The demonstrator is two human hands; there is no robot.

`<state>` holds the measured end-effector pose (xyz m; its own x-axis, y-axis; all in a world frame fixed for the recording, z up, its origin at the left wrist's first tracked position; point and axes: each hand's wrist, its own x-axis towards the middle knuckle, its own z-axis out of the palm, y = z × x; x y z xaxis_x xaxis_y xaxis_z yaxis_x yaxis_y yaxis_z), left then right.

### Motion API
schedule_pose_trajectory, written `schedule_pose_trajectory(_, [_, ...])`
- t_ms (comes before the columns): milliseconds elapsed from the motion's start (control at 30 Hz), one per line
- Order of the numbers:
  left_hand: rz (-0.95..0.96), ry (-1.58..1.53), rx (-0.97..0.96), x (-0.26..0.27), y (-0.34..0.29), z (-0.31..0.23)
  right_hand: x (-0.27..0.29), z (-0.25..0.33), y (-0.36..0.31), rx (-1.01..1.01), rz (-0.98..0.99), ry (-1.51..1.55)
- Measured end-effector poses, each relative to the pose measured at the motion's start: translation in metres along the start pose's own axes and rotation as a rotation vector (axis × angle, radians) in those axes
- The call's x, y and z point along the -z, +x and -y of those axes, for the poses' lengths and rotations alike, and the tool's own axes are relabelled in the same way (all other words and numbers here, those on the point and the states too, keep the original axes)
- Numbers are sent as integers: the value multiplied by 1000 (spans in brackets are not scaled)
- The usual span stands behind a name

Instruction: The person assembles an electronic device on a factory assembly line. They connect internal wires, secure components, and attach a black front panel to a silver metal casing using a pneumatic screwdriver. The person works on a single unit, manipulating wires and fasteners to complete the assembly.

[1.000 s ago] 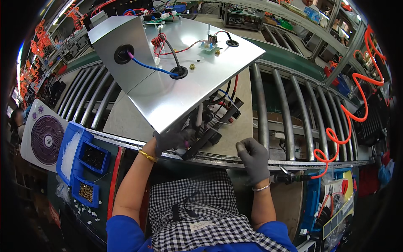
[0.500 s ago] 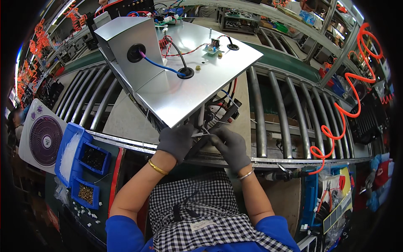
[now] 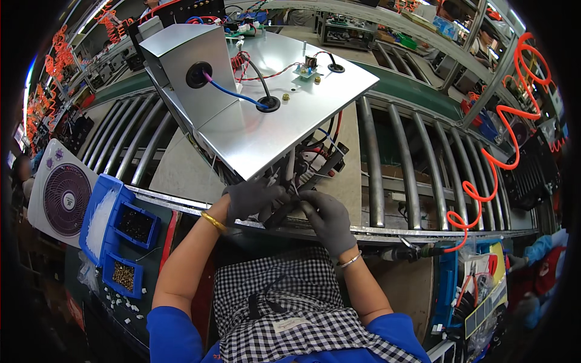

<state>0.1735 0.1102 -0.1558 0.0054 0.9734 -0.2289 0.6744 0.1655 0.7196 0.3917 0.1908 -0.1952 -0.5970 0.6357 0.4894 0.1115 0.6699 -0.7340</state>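
Observation:
A shiny sheet-metal chassis (image 3: 254, 136) with a raised box stands tilted in front of me, and black cables (image 3: 290, 166) hang under its near corner. My left hand (image 3: 254, 198), in a grey glove, is at these cables with its fingers curled. What it grips is hidden behind the fingers. Close on its right, my right hand (image 3: 330, 221), gloved too, pinches its fingertips together at a thin white cable tie (image 3: 296, 185) by the cable bundle. A blue wire (image 3: 236, 95) and a black cable run through grommets on the chassis.
A board (image 3: 187, 175) under the chassis rests on a roller conveyor (image 3: 417, 163). Blue bins (image 3: 124, 273) with screws and white strips stand at left, near a fan (image 3: 65, 199). An orange coiled hose (image 3: 484, 193) hangs at right, above a blue tool tray (image 3: 446, 290).
My left hand has shifted slightly left and up, its fingers reaching further toward the cables. My right hand has moved slightly down and left. The white strip between the hands shows less.

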Motion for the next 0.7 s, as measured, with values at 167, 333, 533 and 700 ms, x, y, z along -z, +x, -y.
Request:
schedule_pose_trajectory(167, [47, 80, 25, 5, 8, 2, 2, 0, -1, 16, 6, 9])
schedule_pose_trajectory(333, [-74, -285, 152, -14, 20, 27, 3, -2, -2, 23, -13, 48])
schedule_pose_trajectory(533, [-129, -401, 318, -13, 3, -13, -5, -4, -7, 18, -36, 73])
schedule_pose_trajectory(700, [-139, -497, 296, -12, -4, -26, -15, -2, -6, 23, -100, 32])
